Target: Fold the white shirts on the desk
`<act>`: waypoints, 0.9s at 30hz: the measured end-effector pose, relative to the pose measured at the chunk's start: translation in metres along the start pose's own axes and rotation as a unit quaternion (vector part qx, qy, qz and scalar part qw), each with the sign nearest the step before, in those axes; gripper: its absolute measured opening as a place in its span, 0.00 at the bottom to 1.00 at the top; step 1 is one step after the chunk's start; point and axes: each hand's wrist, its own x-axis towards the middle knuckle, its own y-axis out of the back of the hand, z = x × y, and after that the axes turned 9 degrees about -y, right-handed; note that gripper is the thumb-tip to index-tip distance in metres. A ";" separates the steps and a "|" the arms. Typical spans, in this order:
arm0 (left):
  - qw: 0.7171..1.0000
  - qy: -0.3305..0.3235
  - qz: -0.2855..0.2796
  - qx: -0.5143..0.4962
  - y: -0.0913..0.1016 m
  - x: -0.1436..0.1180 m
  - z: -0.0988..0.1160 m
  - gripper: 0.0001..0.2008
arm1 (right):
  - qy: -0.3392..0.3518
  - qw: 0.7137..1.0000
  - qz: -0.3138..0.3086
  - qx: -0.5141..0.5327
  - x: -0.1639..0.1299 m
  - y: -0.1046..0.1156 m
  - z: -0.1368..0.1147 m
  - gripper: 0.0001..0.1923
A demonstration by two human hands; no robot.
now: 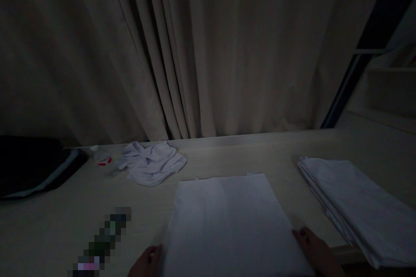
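Note:
A flat white cloth [227, 220] lies spread on the pale table [260, 151] in front of me. My left hand [146, 263] rests at the cloth's near left edge, fingers curled against it. My right hand [316, 251] touches the cloth's near right edge. Whether either hand pinches the fabric is too dark to tell. A stack of folded white cloths [354, 205] sits to the right, close to my right hand.
A crumpled white cloth [151, 162] and a small plastic bottle with a red label [103, 160] lie at the back left. A dark bag [29, 164] sits far left. A pixelated dark object [102, 242] lies near left. Curtains [201, 52] hang behind the table.

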 end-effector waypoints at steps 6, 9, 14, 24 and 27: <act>0.999 -0.042 0.003 -0.005 -0.018 0.020 0.003 0.16 | 0.000 1.000 0.006 0.012 0.025 -0.020 0.009 0.20; 0.999 -0.049 0.012 -0.022 -0.019 0.031 -0.002 0.14 | -0.003 0.999 -0.020 0.036 0.034 -0.018 0.015 0.21; 0.996 -0.041 0.038 -0.068 -0.016 0.059 0.013 0.20 | -0.011 0.999 -0.003 0.048 0.047 -0.004 -0.011 0.24; 0.997 -0.050 0.054 -0.038 -0.030 0.103 0.015 0.16 | -0.043 0.998 0.049 -0.014 0.087 -0.020 -0.079 0.25; 0.997 -0.043 0.052 -0.028 -0.031 0.107 0.010 0.16 | -0.033 0.996 0.050 -0.061 0.092 -0.024 -0.076 0.23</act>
